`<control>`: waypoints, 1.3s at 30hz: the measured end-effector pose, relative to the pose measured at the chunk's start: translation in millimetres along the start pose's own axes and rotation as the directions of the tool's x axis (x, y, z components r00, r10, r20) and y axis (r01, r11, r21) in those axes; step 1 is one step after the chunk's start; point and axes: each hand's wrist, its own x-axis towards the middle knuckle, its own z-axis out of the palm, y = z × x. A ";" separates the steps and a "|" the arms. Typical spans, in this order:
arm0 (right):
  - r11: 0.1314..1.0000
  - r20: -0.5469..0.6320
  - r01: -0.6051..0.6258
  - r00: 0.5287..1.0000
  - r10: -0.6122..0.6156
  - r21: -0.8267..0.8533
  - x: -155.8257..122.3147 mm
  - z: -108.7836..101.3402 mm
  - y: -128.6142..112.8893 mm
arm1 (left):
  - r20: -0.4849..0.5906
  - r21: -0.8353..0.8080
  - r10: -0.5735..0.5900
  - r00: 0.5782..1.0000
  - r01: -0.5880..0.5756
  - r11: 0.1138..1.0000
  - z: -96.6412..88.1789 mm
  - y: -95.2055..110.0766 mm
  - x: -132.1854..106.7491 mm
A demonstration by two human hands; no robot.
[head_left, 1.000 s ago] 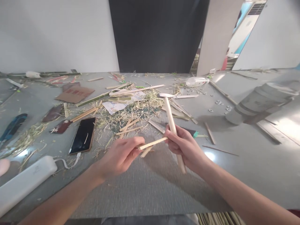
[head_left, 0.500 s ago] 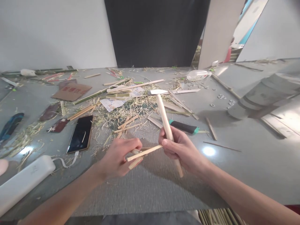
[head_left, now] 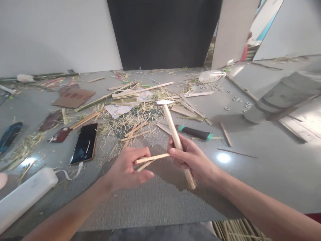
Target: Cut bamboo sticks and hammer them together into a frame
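Note:
My right hand (head_left: 192, 155) is wrapped round the wooden handle of a small hammer (head_left: 171, 124), its metal head up and away from me. Between thumb and fingers of that same hand sits one end of a thin bamboo strip (head_left: 156, 157). The strip's other end reaches my left hand (head_left: 130, 167), whose fingers are curled round the bamboo pieces while its thumb stands off to the side. A second short strip (head_left: 145, 165) lies under the first, partly hidden by the left fingers. Just beyond the right hand rests a knife with a black and green handle (head_left: 197, 133).
Bamboo shavings (head_left: 135, 120) and cut strips cover the table's middle. Left are a phone (head_left: 84, 144) on a cable, a long white device (head_left: 27, 195) and brown cardboard (head_left: 74, 97). Right are a clear bottle (head_left: 212, 76), several small white rings (head_left: 236, 99) and a large grey cylinder (head_left: 281, 97).
My left thumb has moved outward, away from the strips. The strips have shifted and lie closer together at the left hand. The hammer remains in my right hand, tilted slightly more leftward.

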 end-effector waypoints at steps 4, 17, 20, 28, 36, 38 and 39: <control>0.999 0.019 -0.031 0.999 0.032 -0.038 -0.2 2.2 1.2 | 0.047 -0.117 -0.020 0.999 0.026 0.993 1.9 -0.4 0.7; 0.993 0.056 -0.027 0.998 0.033 -0.114 -1.3 6.0 1.1 | 0.077 0.051 -0.174 0.982 0.170 0.984 -2.8 12.3 3.7; 0.996 0.063 -0.030 0.997 0.035 -0.086 -0.8 6.2 3.3 | 0.083 0.073 -0.198 0.977 0.192 0.979 -3.7 10.9 2.3; 0.997 0.066 -0.018 0.998 0.023 -0.077 0.0 3.7 4.1 | 0.062 0.160 -0.235 0.970 0.222 0.962 -5.7 10.6 1.7; 0.996 0.031 -0.042 0.999 0.045 -0.081 4.2 9.2 4.2 | 0.033 0.314 -0.221 0.975 0.199 0.928 -15.2 10.0 4.5; 0.993 0.047 -0.047 0.998 0.052 -0.105 4.2 11.5 2.8 | 0.024 0.323 -0.208 0.978 0.190 0.927 -17.8 9.1 5.1; 0.991 0.048 -0.046 0.997 0.052 -0.122 4.1 12.2 1.6 | 0.014 0.317 -0.203 0.979 0.188 0.929 -19.0 8.8 5.4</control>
